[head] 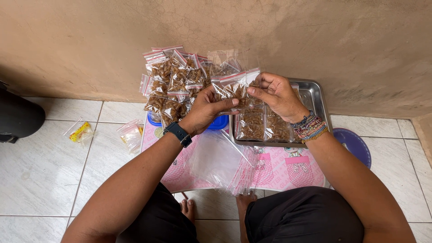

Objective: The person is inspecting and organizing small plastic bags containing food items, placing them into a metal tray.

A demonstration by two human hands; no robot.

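I see both hands up: left hand (208, 107) and right hand (275, 93) pinch small clear zip bag of brown snacks (234, 90) between them. Heap of filled zip bags (173, 83) left. Rectangular steel tray (315, 96) beneath. Empty clear bags (220, 162) on pink patterned low table (288, 173).

— Behind everything? A rough tan plaster wall (90, 40), stained and scuffed near the base.
— Underfoot? Pale marbled floor tiles (45, 180) with grey grout lines.
— At the left edge? A dark rounded object (18, 117), perhaps a bin; hard to tell, cropped.
— Light? Soft, even, seemingly daylight, with faint shadows along the wall's foot.
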